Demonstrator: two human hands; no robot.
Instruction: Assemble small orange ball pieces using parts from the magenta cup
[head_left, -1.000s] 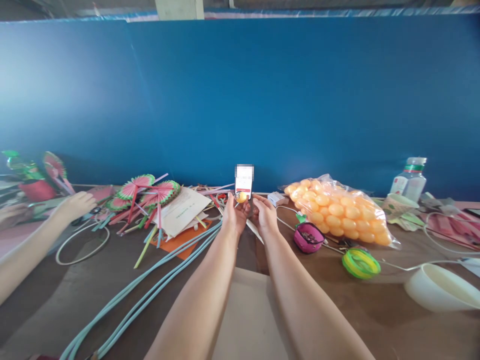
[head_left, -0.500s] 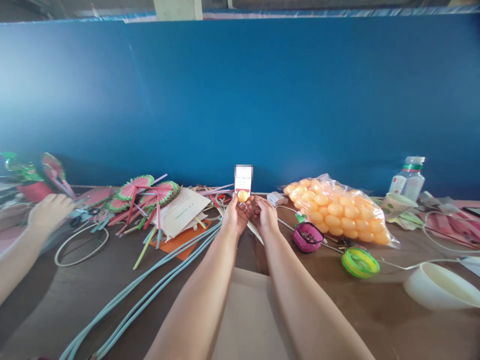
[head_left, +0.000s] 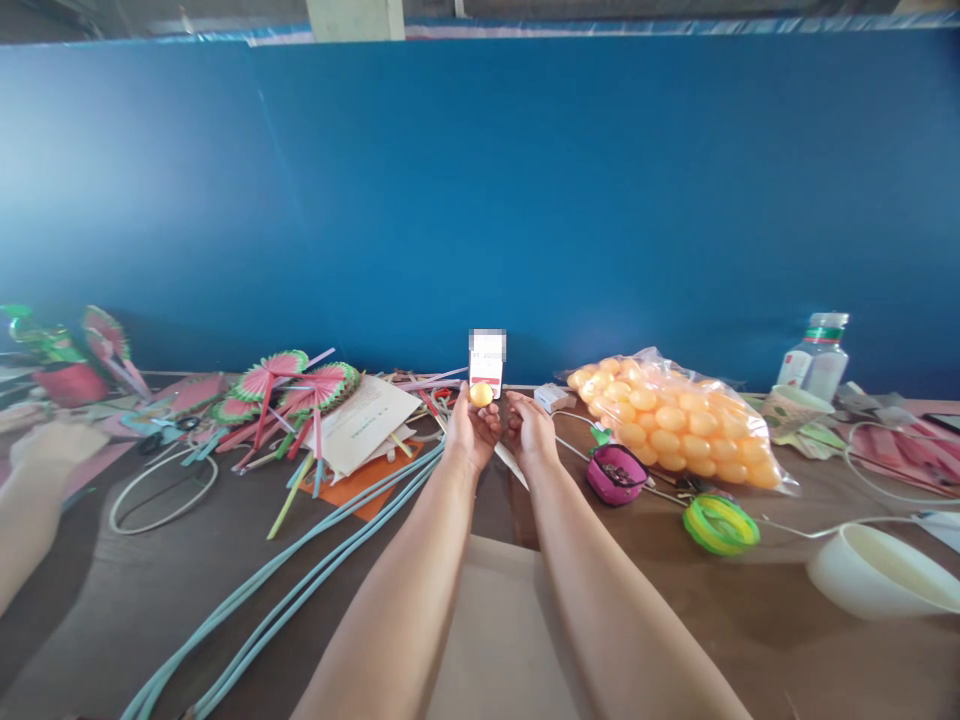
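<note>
My left hand (head_left: 471,432) is closed round a small orange-yellow ball (head_left: 481,394), which shows above the fingers. Just to its right is my right hand (head_left: 529,430), its fingers curled together; whatever they hold, if anything, is hidden. Both arms reach forward over the brown table. Right behind the ball stands an upright phone (head_left: 488,372) with a lit, partly blurred screen, close to the blue wall. A pale pointed strip (head_left: 511,465) lies beneath the gap between my hands.
To the right are a clear bag of orange balls (head_left: 679,420), a purple pouch (head_left: 615,474), a green-yellow coil (head_left: 721,525), a white bowl (head_left: 847,580) and a bottle (head_left: 816,358). Leftward lie watermelon-pattern paper fans (head_left: 274,376), papers (head_left: 367,425), blue tubes (head_left: 315,555) and another person's blurred hand (head_left: 56,450).
The ball has shifted slightly left and up with my left hand's fingers, away from my right fingertips. The other person's hand has moved left and down.
</note>
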